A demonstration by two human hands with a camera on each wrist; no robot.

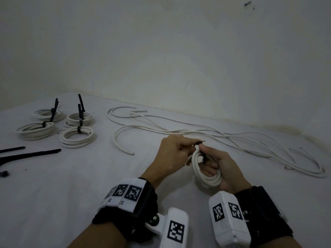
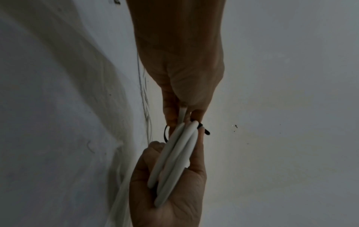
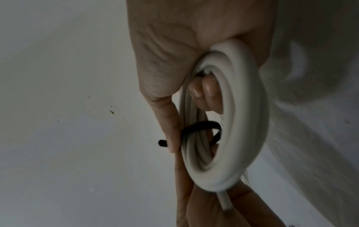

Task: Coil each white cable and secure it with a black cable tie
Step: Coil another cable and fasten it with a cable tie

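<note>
My right hand (image 1: 215,164) grips a small coil of white cable (image 1: 206,176) just above the table, fingers through its middle and thumb on its top. A black cable tie (image 1: 202,158) is looped loosely round the coil's strands (image 3: 200,126). The tie's short end (image 3: 162,142) sticks out past my right thumb. My left hand (image 1: 191,145) meets the coil at its top and pinches the tie's end there. In the left wrist view the coil (image 2: 174,156) is edge-on between both hands, with the tie (image 2: 202,128) at its upper end.
Several tied white coils (image 1: 77,136) lie at the back left of the white table (image 1: 71,194). Loose white cables (image 1: 223,138) sprawl across the back and right. Spare black ties (image 1: 30,154) lie at the left edge. A wall (image 1: 179,51) rises behind the table.
</note>
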